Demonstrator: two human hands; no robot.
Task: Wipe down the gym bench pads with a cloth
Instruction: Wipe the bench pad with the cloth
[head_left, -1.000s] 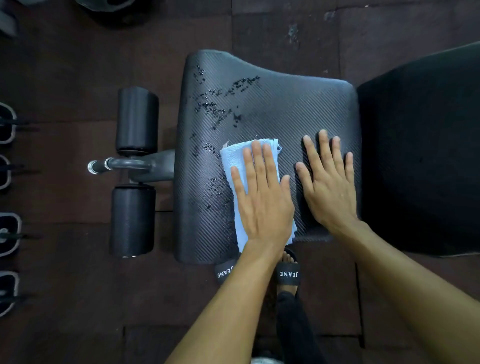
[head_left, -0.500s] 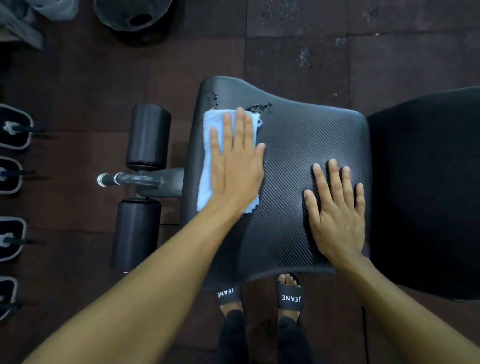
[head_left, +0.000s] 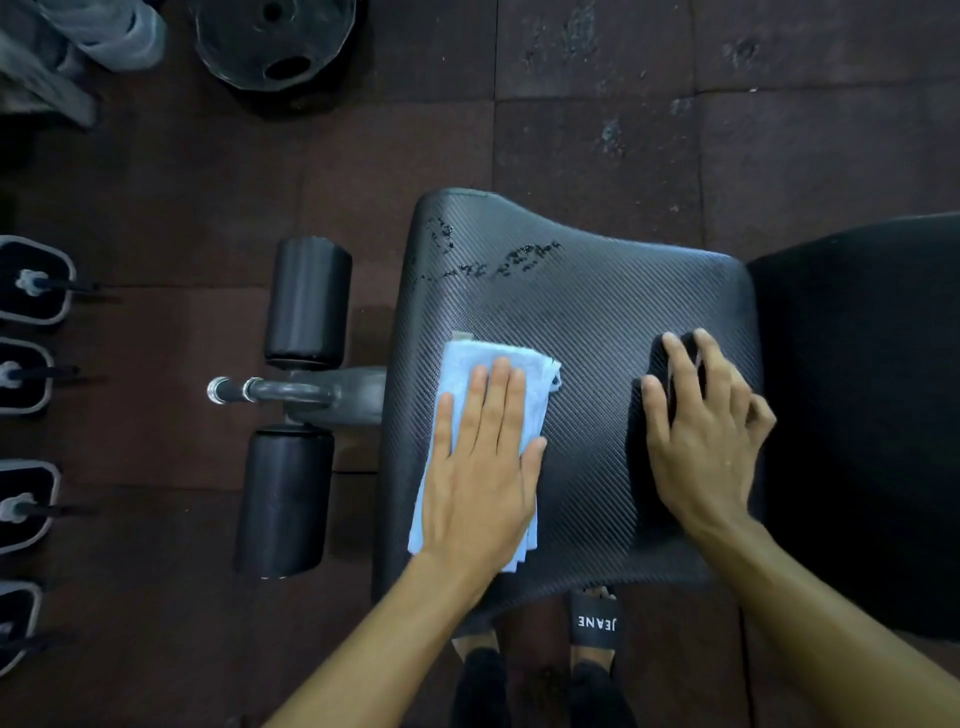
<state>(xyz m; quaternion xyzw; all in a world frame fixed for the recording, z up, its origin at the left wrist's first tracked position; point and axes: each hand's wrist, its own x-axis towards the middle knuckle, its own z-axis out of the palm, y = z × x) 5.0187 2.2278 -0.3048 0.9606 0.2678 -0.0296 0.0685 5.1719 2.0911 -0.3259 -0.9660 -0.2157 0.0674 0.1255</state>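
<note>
- A sandal (head_left: 595, 621) marked JEANE shows below the near edge of the seat pad (head_left: 597, 322).
- The left hand (head_left: 480, 478) lies flat on the cloth (head_left: 457, 374), fingers straight and close together, at the pad's left side.
- The right hand (head_left: 701, 431) rests on the pad's right part, fingers spread.
- Wet droplets (head_left: 519, 257) remain near the far edge.
- Two foam rollers (head_left: 306, 301) sit left of it.

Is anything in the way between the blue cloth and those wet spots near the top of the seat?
Nothing visible. The blue cloth lies flat under the left hand, and only bare textured seat pad lies between it and the wet spots. The right hand rests off to the side, out of that path.
</note>
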